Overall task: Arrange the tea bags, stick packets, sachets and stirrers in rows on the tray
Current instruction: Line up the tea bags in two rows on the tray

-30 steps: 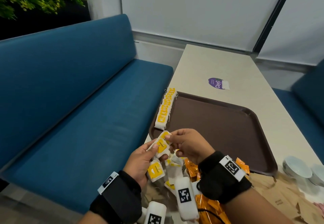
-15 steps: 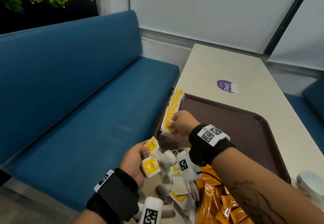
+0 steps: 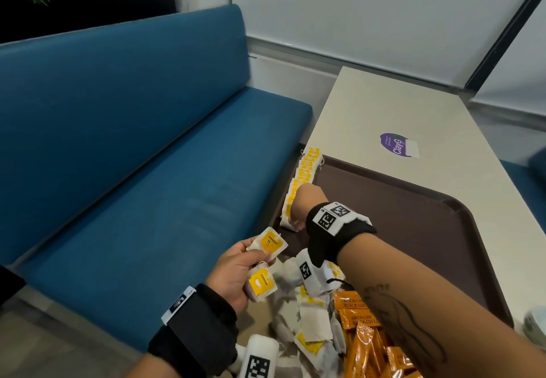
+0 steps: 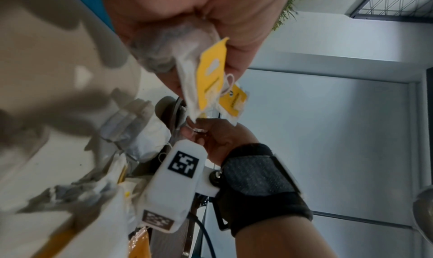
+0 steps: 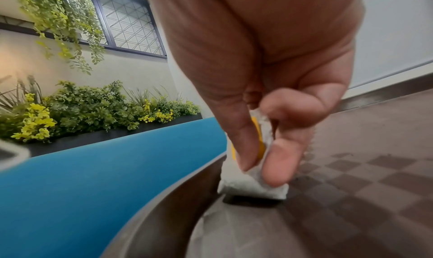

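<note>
We were placing a tea bag (image 5: 253,186) at the near end of the row (image 3: 304,175) along the left rim of the tray (image 3: 413,230), at the centre of the head view. Our right hand (image 3: 304,203) pinched that bag between thumb and fingers (image 5: 279,162), its lower edge at or just above the tray floor; whether it had fully landed we could not tell. Our left hand (image 3: 236,271), lower centre, gripped two more bags: one (image 3: 270,241) at the fingertips, another (image 3: 261,283) against the palm.

The rest of the tea bags lay in a loose pile (image 3: 310,318) on the surface at the bottom of the frame, touching a heap of orange packets (image 3: 366,345). No stirrers showed in any view.

We judged the task early: only one row begun, most of the tray bare. The next move seemed to call for letting go without knocking the leaning row over, then taking the upper bag from the left hand and setting it against the last one at the same tilt. The strings and tags could snag on neighbours.
</note>
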